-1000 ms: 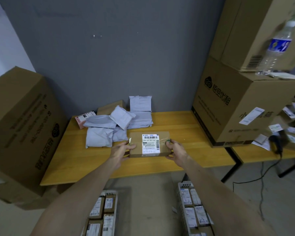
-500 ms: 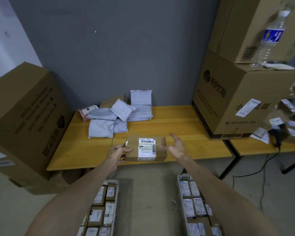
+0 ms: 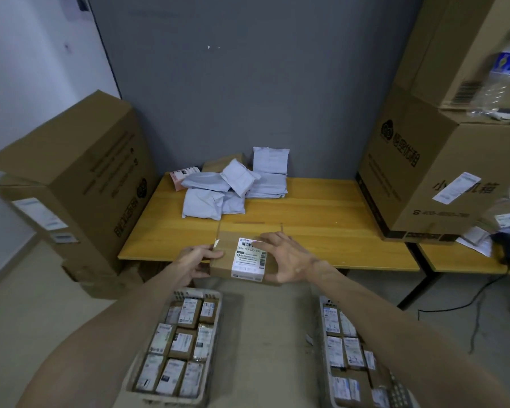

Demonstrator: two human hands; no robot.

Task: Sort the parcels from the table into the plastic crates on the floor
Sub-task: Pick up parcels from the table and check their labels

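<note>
Right now the person holds one brown parcel [image 3: 227, 260] between both hands, just in front of the near edge of the desk [image 3: 321, 219]. The parcel is a flat cardboard box with a white shipping label [image 3: 249, 257] turned upward. The left hand [image 3: 196, 260] grips the left end of the box: the thumb lies on the top face and the other fingers curl under it. The right hand [image 3: 289, 260] is at the right end, with the fingers straight and spread apart; the fingertips reach over the top edge near the label. I cannot tell if its palm really presses the cardboard.

Below the left forearm a plastic crate [image 3: 189, 294] stands on the floor, filled with small brown labelled boxes [image 3: 183, 340] in rows. Below the right forearm stands a second crate [image 3: 324, 301], also with labelled boxes, partly hidden by the arm.

Beyond the hands, on the far left part of the desk, lies a heap of pale grey mailing bags [image 3: 218, 195], and a pink packet [image 3: 183, 176] touches the heap on its left side. Far to the left of the left hand a big carton [image 3: 80, 184] stands on another carton beside the desk. To the right of the right hand a big printed carton [image 3: 424, 178] rests on the desk, with a blurred water bottle [image 3: 504, 72] on top of it.
</note>
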